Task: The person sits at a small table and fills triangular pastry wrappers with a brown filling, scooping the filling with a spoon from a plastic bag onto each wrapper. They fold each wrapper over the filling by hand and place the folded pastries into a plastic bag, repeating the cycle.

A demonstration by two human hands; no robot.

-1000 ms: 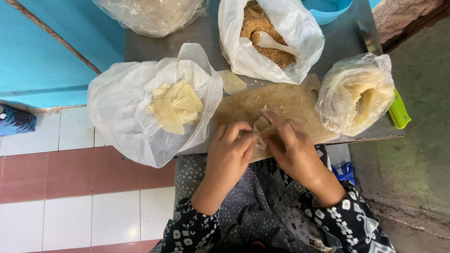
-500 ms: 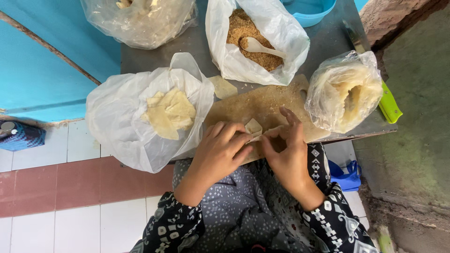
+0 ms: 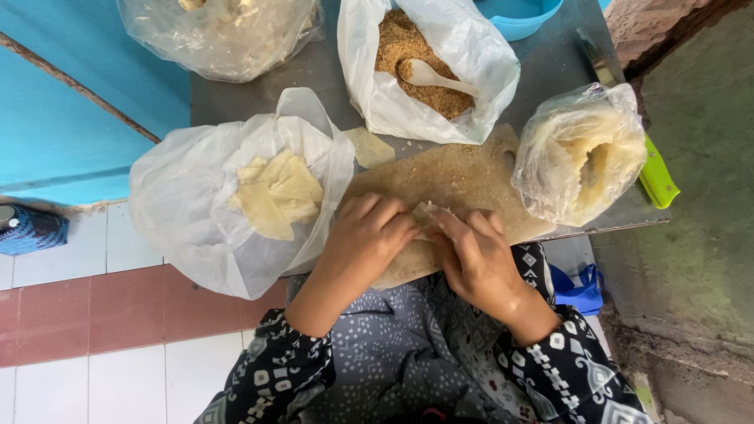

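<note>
Resting on the wooden board [image 3: 463, 177], a pale dough piece [image 3: 425, 213] was pinched by the left hand [image 3: 369, 239] and right hand [image 3: 471, 251]

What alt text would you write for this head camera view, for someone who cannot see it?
Seen from above, a person's left hand and right hand fold a small pale wrapper on a wooden board. Around it on the grey table sit open plastic bags, one holding brown crumbs and a white spoon.

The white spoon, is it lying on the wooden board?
No, the white spoon lies inside the bag of brown crumbs, behind the wooden board.
</note>
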